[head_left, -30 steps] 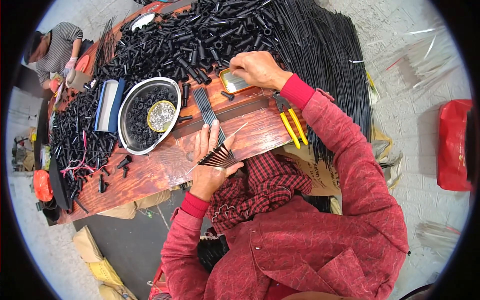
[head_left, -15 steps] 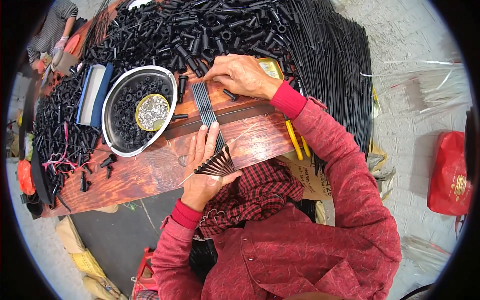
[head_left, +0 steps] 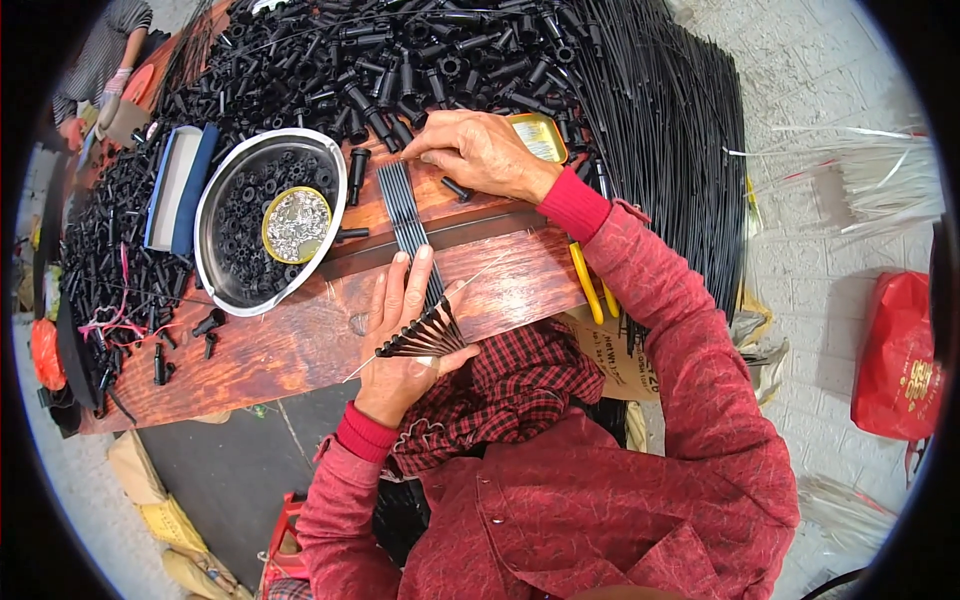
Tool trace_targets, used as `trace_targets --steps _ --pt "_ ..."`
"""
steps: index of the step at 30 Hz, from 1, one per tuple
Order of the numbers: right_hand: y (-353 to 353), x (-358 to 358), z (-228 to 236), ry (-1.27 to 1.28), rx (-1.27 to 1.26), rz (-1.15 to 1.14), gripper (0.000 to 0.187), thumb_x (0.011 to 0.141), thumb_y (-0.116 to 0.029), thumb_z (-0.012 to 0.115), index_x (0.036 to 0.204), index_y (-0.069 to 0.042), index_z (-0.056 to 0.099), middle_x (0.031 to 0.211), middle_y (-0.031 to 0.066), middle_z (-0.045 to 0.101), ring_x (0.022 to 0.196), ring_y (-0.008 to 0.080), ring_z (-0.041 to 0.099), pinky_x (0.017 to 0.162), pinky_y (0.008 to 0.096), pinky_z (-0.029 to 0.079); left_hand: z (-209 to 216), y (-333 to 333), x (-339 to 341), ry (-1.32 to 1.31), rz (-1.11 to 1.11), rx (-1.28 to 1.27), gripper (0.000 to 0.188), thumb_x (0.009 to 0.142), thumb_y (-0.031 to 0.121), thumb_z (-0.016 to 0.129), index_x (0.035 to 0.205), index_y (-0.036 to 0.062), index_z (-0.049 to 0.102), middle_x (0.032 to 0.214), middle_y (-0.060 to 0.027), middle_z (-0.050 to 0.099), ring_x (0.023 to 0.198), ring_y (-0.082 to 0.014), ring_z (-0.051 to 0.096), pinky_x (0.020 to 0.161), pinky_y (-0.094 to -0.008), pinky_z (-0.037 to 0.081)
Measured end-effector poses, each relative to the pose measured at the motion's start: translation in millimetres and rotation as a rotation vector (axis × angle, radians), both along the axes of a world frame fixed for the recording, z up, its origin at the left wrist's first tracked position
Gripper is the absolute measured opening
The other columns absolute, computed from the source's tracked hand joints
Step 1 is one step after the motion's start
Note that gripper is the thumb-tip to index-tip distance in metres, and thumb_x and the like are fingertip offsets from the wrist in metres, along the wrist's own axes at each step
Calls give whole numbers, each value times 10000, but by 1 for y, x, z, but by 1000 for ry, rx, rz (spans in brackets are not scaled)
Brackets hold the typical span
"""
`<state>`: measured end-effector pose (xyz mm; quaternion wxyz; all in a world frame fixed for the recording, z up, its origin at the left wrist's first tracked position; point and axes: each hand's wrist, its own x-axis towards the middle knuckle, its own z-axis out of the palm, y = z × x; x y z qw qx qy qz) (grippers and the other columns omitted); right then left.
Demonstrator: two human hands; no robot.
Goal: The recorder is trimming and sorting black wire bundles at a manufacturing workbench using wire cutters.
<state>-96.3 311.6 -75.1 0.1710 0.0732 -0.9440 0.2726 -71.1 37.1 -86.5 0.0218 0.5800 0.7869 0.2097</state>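
A flat row of thin dark rods (head_left: 399, 200) lies across the table strip, its near ends fanned out and tipped with small black knobs. My left hand (head_left: 396, 345) holds this fan, two fingers pressed along the rods and the thumb at its near edge. A thin pale wire (head_left: 478, 274) runs out at the fan's side. Just beyond the rods' far ends is my right hand (head_left: 475, 152), its thumb and forefinger closed in a pinch; whatever is between them is too small to make out. Close to it lie a short black tube (head_left: 456, 189) and a yellow-rimmed tin (head_left: 540, 138).
Left of the rods stands a metal basin (head_left: 211, 255) of black rings with a round tin (head_left: 298, 226) inside. Black plastic tubes (head_left: 400, 85) pile up behind, beside a stack of long black rods (head_left: 670, 150). Yellow-handled pliers (head_left: 585, 283) rest at the table edge. Another person (head_left: 105, 50) is far left.
My left hand has shifted slightly left with the fan. The right hand's pinch stays by the far ends. The whole view has moved a little.
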Motion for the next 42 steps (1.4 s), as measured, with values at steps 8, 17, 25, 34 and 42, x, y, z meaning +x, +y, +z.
trace_targets --steps 8,17,25,34,42 --pt "-8 -4 1 161 122 -63 66 816 -154 685 867 -139 723 835 19 624 858 233 602 757 381 505 -3 -1 1 -28 4 17 756 727 580 692 1384 233 550 1580 -170 269 1437 -394 268 1168 -501 239" --pt "-21 -5 -9 209 45 -74 89 847 -94 672 924 -57 648 865 91 598 785 279 630 666 370 516 -3 -1 0 -27 2 11 749 743 595 680 1388 240 548 1584 -155 266 1443 -384 257 1163 -500 246" --pt "-25 -5 -12 134 -99 -131 78 858 -108 673 897 -48 642 842 95 598 763 278 633 662 373 517 -3 -1 0 -32 8 17 763 735 582 695 1383 207 550 1572 -191 271 1437 -391 268 1154 -488 273" --pt "-29 -7 -12 300 44 -125 68 848 -64 630 915 -57 638 858 95 580 787 296 587 711 388 491 -3 0 0 -29 1 26 789 696 540 745 1381 199 551 1562 -212 280 1428 -405 281 1144 -495 292" --pt "-25 -8 -18 265 40 -44 175 810 22 568 961 -42 627 873 110 557 836 299 580 748 404 490 -3 0 0 -35 4 24 795 697 549 740 1386 203 546 1566 -203 279 1430 -404 280 1144 -494 294"
